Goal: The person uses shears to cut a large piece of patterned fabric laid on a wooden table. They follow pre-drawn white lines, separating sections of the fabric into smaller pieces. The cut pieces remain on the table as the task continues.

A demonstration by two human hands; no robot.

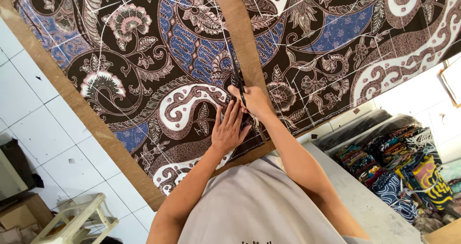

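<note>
Head view, centre of the frame: right hand [253, 101] grips dark scissors [236, 76] cutting patterned batik cloth [158, 66] on the brown table [86, 114], while left hand [229, 128] lies flat, fingers spread, beside the blades; best keep that palm pressing close, I judge, following the chalk lines.

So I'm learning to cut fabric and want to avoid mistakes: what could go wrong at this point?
1. The left hand lies flat on the batik cloth right beside the scissors held in the right hand; its fingertips could get nicked.
2. White chalk lines cross the busy print, so the cut might drift off its line.
3. The cloth may shift on the wooden table.
</note>
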